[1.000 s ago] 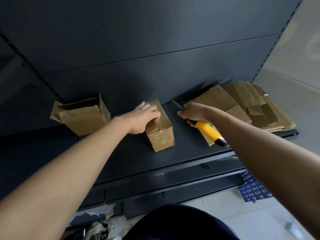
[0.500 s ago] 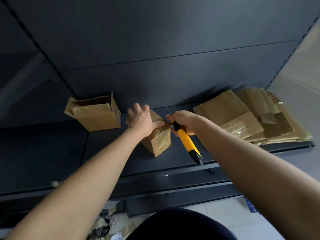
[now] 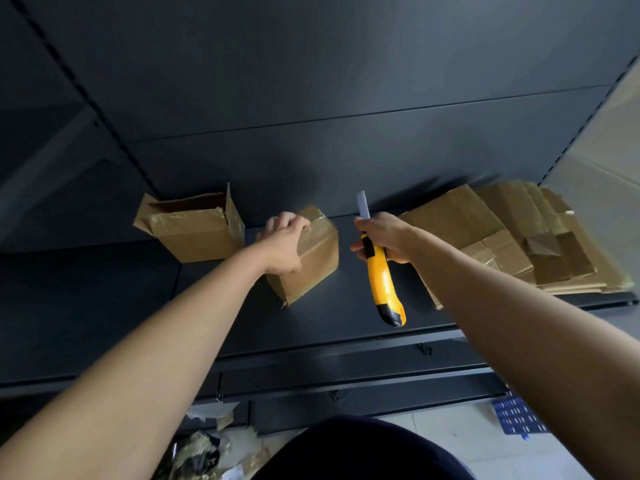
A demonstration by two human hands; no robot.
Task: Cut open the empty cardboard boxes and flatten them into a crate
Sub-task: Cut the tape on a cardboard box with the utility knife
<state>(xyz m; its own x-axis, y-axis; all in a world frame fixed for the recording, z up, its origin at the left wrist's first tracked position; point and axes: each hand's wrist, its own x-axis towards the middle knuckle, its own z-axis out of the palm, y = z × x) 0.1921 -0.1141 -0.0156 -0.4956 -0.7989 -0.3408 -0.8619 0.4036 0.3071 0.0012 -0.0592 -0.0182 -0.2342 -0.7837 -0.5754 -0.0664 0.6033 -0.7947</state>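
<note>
With its blade extended, the yellow utility knife could slip toward the left hand, whose fingers curl over the top edge of the small taped box. The box looks skewed and may twist under the cut. The right hand is wrapped round the knife handle just right of the box, toward the back edge of the shelf.
</note>
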